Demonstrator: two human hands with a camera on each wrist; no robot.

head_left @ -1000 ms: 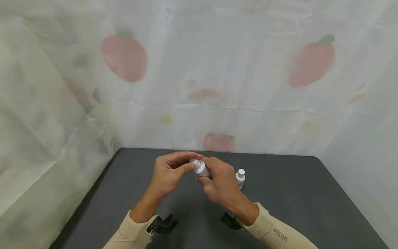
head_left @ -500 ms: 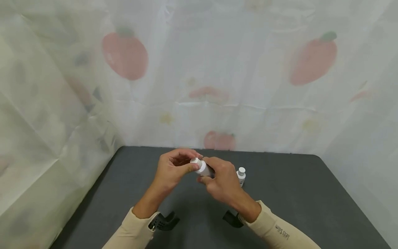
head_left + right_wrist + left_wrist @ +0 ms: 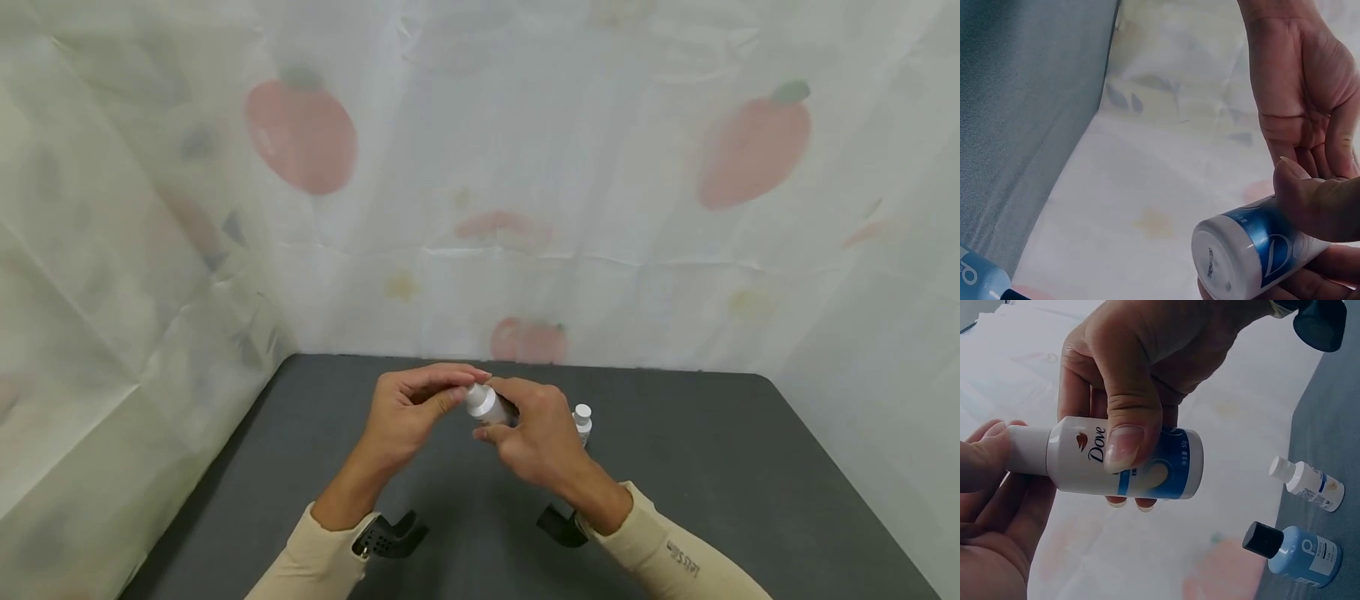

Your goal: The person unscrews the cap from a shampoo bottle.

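Left wrist view: near the left middle of the frame we see a small white plastic bottle with a blue label and dark Dove lettering (image 3: 1141, 481), held in the air almost on its side, its smooth white cylindrical cap (image 3: 1027, 450) toward the left edge. We judge it light and fairly stiff, unlikely to break, though the glossy wall could slide under damp fingers; the broad body seems the best hold, with the cap pinched separately. The right hand (image 3: 536, 433) is wrapped around the body, thumb across the label, while the left hand (image 3: 405, 412) has thumb and fingertips closed in on the cap.

Farther out, at the lower right of that view, we find a small white bottle with a white cap (image 3: 1316, 487) and a blue bottle with a black cap (image 3: 1304, 556). In the head view we spot only the white one, partly behind the right hand at the right of centre, on the dark grey tabletop (image 3: 697, 467). The right wrist view alone gives us the held bottle's base with its printed code, low in the frame; the cap is hidden there.
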